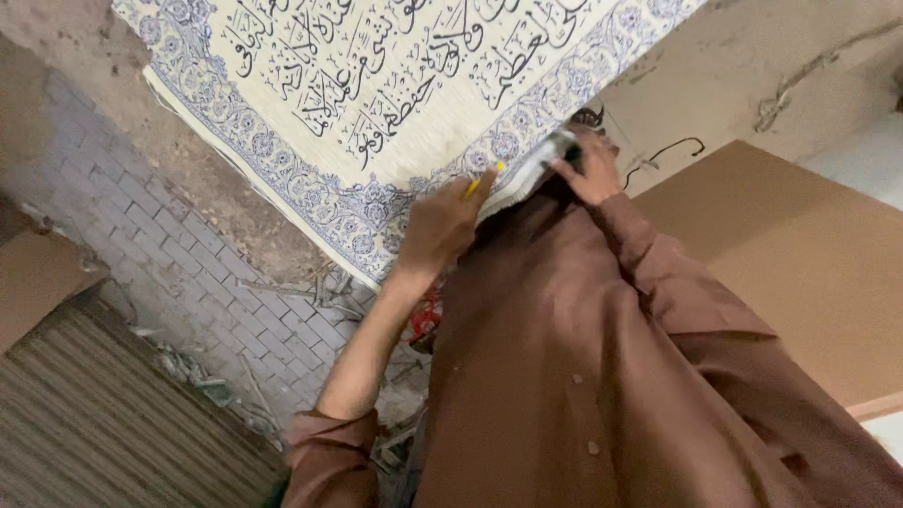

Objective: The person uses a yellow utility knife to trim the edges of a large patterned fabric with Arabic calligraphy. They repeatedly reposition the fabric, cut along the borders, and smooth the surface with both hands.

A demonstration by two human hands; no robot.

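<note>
Tapestry [376,85], a large cream cloth panel covered in dark flowing script and framed by a blue floral border, lies spread flat and fills the upper left of the head-camera view. Its lower corner, near the middle of the picture, is where both hands meet. The left hand [440,226], bare forearm reaching up from a rolled brown sleeve, is closed around a thin yellow pencil [482,180] whose tip rests on the blue border at the cloth's edge. The right hand [593,169] presses fingers down on a pale, flat strip [538,162], possibly a ruler or straightedge, laid across that same corner; the hand is mostly flat, pinning rather than gripping. A judgement from this: marking or measuring at the border appears to be the step in hand, and the next move would call for keeping the strip steady while the pencil travels along it. A brown garment [602,357] worn by the person fills the lower middle. To the right lies a plain brown board [800,254], close beside the cloth corner. A black wire loop [673,150] rests on the rough concrete just beyond the right hand. Left of the cloth are grey paving bricks [160,245] with scattered debris, and a ribbed shutter [94,414] in the lower left corner.
</note>
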